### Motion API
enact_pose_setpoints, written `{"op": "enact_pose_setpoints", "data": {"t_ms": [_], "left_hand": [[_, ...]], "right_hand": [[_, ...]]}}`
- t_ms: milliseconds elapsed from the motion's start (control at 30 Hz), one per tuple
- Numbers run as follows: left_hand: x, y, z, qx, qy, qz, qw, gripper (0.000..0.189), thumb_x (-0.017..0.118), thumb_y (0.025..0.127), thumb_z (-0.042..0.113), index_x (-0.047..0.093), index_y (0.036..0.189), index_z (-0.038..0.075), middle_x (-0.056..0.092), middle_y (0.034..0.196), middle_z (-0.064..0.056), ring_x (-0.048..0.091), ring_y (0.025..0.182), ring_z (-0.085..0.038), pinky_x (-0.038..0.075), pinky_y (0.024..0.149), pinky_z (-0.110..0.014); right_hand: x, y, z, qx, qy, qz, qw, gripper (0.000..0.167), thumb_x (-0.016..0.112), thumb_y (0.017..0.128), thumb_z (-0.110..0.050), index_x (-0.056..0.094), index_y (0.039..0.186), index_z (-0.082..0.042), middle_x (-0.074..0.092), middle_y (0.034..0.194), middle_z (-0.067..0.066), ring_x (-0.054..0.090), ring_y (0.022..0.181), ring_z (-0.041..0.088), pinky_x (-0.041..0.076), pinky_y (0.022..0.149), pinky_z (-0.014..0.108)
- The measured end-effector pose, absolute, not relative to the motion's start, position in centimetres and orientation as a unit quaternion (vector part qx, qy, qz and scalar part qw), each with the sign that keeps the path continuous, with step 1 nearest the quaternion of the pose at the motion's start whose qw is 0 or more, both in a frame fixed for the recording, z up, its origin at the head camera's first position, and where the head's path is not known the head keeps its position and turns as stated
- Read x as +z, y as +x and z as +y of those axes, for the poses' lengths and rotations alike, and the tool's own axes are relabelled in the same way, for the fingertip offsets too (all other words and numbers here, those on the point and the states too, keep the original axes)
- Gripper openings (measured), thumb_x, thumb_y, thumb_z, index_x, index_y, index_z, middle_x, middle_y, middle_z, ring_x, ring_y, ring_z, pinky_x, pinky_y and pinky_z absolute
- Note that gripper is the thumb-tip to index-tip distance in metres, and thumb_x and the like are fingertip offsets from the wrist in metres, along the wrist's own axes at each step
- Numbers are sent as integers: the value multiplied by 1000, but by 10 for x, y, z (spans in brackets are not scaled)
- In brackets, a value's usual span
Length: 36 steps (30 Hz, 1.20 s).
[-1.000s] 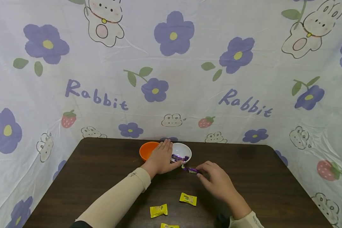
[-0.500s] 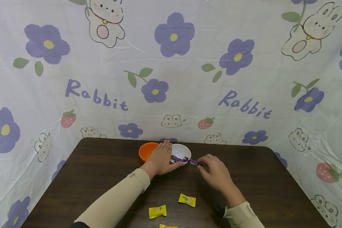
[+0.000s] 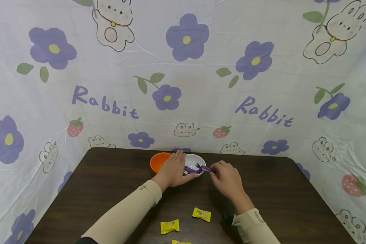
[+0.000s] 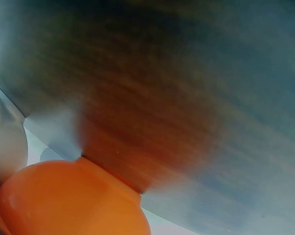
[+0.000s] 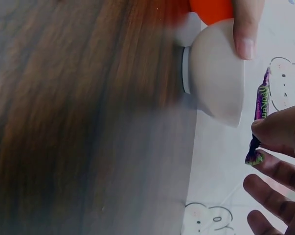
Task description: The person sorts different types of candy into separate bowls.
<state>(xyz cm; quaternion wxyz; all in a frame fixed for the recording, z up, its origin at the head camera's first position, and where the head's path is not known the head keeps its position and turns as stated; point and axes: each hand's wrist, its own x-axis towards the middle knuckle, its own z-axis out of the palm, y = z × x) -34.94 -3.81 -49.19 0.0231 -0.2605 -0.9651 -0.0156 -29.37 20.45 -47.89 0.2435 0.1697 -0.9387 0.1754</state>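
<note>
My right hand [image 3: 228, 178] pinches a purple-wrapped candy [image 3: 206, 168] between thumb and forefinger, at the right rim of the white bowl [image 3: 197, 158]. In the right wrist view this candy [image 5: 262, 100] stands apart from the bowl, with the other fingers spread below it. More purple candy [image 3: 190, 170] lies inside the bowl. My left hand [image 3: 172, 171] lies with straight fingers across the adjoining sides of the white bowl and the orange bowl [image 3: 157, 162], its thumb at the white rim. That hand hides part of both bowls.
Several yellow-wrapped candies [image 3: 201, 214] lie on the dark wooden table [image 3: 277, 196], closer to the front. The lowest one [image 3: 181, 242] is cut off by the frame. Behind the table's back edge hangs a rabbit-and-flower print cloth [image 3: 186, 74].
My right hand has moved forward and slightly left, carrying the purple candy from in front of the white bowl up to its rim. The left hand stays put.
</note>
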Motion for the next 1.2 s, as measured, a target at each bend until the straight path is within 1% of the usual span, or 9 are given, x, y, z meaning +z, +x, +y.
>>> {"op": "enact_pose_setpoints", "data": {"t_ms": [67, 167, 433, 667, 733, 900, 1133, 1200], "left_hand": [[-492, -350, -38, -14, -261, -965, 20, 110, 28, 98, 85, 26, 167, -1, 24, 176, -20, 20, 165, -34, 17, 136, -46], [-491, -351, -37, -18, -260, -965, 18, 110, 29, 98, 85, 26, 167, -1, 23, 176, -20, 20, 166, -34, 16, 136, -46], [-489, -352, -36, -10, -263, -965, 19, 110, 26, 98, 86, 25, 168, 0, 24, 176, -19, 19, 166, -33, 16, 136, -46], [-495, -357, -36, -10, -260, -966, 15, 112, 27, 97, 86, 23, 168, 0, 22, 177, -19, 18, 166, -33, 14, 136, -46], [-497, -357, -36, -10, -261, -965, 19, 112, 27, 97, 87, 25, 167, 0, 23, 176, -19, 19, 166, -34, 15, 136, -46], [-503, -357, -37, -15, -267, -963, 29, 111, 29, 97, 86, 27, 166, -2, 25, 175, -21, 22, 165, -35, 17, 136, -47], [-503, -358, -39, -10, -265, -964, 33, 113, 25, 97, 87, 26, 167, -1, 25, 176, -19, 23, 165, -34, 18, 135, -46], [-503, -358, -39, -13, -265, -964, 32, 113, 26, 97, 87, 27, 167, -1, 25, 176, -19, 23, 165, -34, 18, 135, -47]], "right_hand": [[-479, -297, 203, 171, 169, -940, 244, 8, 81, 91, -15, 79, 98, -12, 72, 91, 2, 58, 75, 20, 47, 62, 38], [-478, -300, 200, 163, 165, -942, 242, 9, 82, 90, -16, 79, 98, -12, 72, 92, 3, 61, 77, 22, 49, 63, 40], [-473, -304, 193, 148, 152, -952, 220, 12, 81, 92, -19, 79, 102, -12, 74, 97, 5, 66, 86, 28, 56, 71, 47], [-471, -305, 186, 143, 144, -957, 207, 13, 80, 93, -20, 79, 104, -12, 74, 99, 5, 67, 91, 29, 57, 77, 51], [-472, -305, 184, 143, 143, -958, 204, 13, 79, 94, -20, 79, 104, -12, 73, 100, 5, 67, 92, 30, 56, 78, 52], [-475, -305, 179, 141, 149, -955, 212, 14, 81, 93, -20, 80, 104, -12, 73, 100, 5, 67, 92, 29, 56, 77, 52], [-475, -307, 177, 143, 153, -952, 223, 17, 81, 92, -19, 80, 108, -13, 71, 100, 5, 66, 89, 28, 56, 75, 48], [-475, -306, 177, 143, 152, -952, 224, 17, 81, 91, -19, 80, 107, -14, 71, 100, 5, 66, 89, 27, 56, 75, 48]]}}
